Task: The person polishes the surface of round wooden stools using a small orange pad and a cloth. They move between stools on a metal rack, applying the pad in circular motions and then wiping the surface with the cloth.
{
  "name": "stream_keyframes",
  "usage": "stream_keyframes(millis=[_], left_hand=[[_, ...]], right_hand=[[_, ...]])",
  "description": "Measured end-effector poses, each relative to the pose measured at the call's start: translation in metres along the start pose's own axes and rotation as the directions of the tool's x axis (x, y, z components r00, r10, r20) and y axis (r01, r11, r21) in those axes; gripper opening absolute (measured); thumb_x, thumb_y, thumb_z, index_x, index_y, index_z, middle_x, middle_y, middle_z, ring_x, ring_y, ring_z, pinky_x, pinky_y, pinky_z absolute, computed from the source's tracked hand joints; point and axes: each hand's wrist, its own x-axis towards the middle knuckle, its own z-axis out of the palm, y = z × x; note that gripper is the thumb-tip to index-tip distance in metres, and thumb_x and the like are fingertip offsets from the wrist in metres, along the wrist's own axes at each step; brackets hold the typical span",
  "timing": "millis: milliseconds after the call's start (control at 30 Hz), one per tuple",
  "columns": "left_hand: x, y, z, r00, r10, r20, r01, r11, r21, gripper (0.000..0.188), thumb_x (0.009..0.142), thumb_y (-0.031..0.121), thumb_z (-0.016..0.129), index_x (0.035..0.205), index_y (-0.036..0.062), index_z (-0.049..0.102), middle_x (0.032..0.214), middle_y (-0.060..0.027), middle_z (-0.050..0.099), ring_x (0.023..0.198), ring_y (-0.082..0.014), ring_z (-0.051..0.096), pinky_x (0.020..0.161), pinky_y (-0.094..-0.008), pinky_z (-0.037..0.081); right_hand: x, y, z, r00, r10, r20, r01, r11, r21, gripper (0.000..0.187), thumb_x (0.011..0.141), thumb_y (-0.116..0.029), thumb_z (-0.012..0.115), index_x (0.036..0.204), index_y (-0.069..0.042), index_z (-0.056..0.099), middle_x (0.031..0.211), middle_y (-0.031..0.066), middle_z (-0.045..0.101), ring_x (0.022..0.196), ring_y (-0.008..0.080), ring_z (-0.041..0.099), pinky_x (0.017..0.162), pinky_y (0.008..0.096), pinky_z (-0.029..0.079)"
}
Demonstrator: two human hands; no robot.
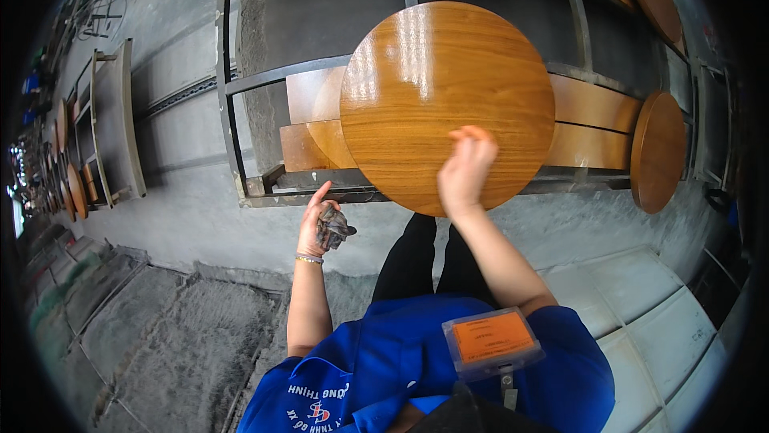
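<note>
A round wooden tabletop (400,128) with a glossy brown finish lies on boards across a dark metal frame in front of me. Over its near right part is my right hand (467,169), its fingers curled together and slightly blurred; whatever they may hold is hidden. The fingertips look orange. To the left of the disc, my left hand (311,229) is closed around a crumpled dark grey rag (333,227), with the index finger pointing outward. This hand is off the wood, near the frame's front rail.
Two flat wooden boards (589,116) run beneath the disc on the metal frame (296,74). Another round top (658,153) leans at the right end, with more round pieces behind. At the left stands a grey rack (120,124). Pale covered slabs (633,329) lie at lower right.
</note>
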Motion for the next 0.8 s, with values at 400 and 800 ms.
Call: stream_keyframes(millis=[400,800], left_hand=[[-0.024,-0.004,0.007,0.997,0.045,-0.069,-0.047,0.998,-0.032,0.060,0.105,0.016,0.052,0.163,0.0073,0.044,0.102,-0.0103,0.066,0.073,-0.0173,0.068,0.065,-0.0330,0.061],[-0.024,-0.023,-0.012,0.986,0.085,-0.143,-0.097,0.992,-0.081,0.058,0.107,0.023,0.054,0.162,0.0078,0.045,0.101,-0.0098,0.067,0.077,-0.0195,0.070,0.065,-0.0370,0.065]], right_hand=[[0.103,-0.015,0.053,0.961,-0.276,0.001,0.273,0.953,0.133,0.028,0.091,0.010,0.056,0.112,-0.002,0.069,0.117,0.0177,0.067,0.113,0.0375,0.061,0.104,0.0492,0.049],[0.147,-0.058,0.099,0.993,-0.104,-0.058,0.114,0.974,0.198,0.024,0.095,0.008,0.056,0.113,-0.003,0.068,0.122,0.0153,0.063,0.127,0.0345,0.054,0.115,0.0461,0.044]])
